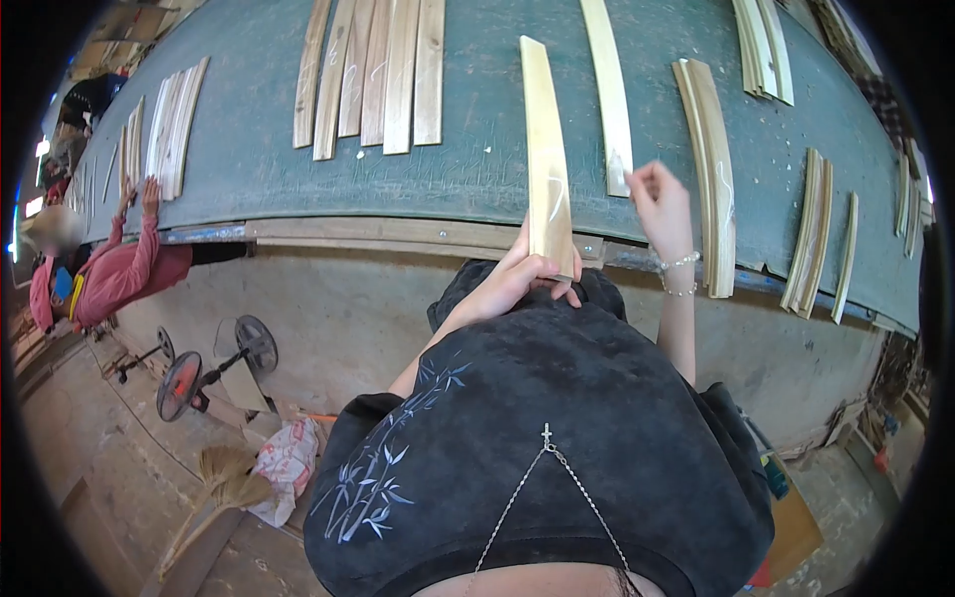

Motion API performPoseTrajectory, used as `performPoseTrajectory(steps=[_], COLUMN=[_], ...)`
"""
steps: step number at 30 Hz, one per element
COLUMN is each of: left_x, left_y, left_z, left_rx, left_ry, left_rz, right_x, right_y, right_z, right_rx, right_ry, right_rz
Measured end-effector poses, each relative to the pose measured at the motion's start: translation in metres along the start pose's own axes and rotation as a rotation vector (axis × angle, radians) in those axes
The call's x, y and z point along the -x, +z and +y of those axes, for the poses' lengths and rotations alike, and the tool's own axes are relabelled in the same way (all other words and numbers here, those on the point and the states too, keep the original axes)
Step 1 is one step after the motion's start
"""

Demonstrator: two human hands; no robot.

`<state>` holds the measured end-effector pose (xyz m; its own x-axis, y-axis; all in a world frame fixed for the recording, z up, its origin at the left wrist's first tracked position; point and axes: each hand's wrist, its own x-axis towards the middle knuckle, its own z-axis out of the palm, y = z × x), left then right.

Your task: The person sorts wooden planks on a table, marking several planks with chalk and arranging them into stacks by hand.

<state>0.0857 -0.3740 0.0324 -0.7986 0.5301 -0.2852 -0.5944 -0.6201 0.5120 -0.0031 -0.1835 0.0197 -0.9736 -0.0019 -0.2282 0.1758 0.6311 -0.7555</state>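
Near the table's front edge, my left hand [527,274] grips the lower end of a pale wooden strip [545,149], which points away from me and has a white mark near its lower part. My right hand [659,199], with a beaded bracelet at the wrist, is raised with its fingers curled together. Whatever it may hold is too small to make out. Just beyond those fingers, another pale strip [609,99] lies on the green table [477,179]. A stack of brown strips [708,179] lies to the right of my right hand.
Several brown strips [373,75] lie at the back left, with more bundles [764,50] [811,234] on the right. A co-worker in a pink top [129,264] touches strips [177,129] at the far left. Fans [179,386] and brooms [224,483] stand below on the left.
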Motion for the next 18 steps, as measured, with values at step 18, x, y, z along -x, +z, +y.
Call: performPoseTrajectory(steps=[18], left_x=[-0.013], left_y=[0.001], left_z=[0.004], left_rx=[-0.190], left_ry=[0.064], left_rz=[0.058], right_x=[0.064], right_y=[0.080], right_z=[0.199], right_rx=[-0.598], right_ry=[0.540], right_rz=[0.419])
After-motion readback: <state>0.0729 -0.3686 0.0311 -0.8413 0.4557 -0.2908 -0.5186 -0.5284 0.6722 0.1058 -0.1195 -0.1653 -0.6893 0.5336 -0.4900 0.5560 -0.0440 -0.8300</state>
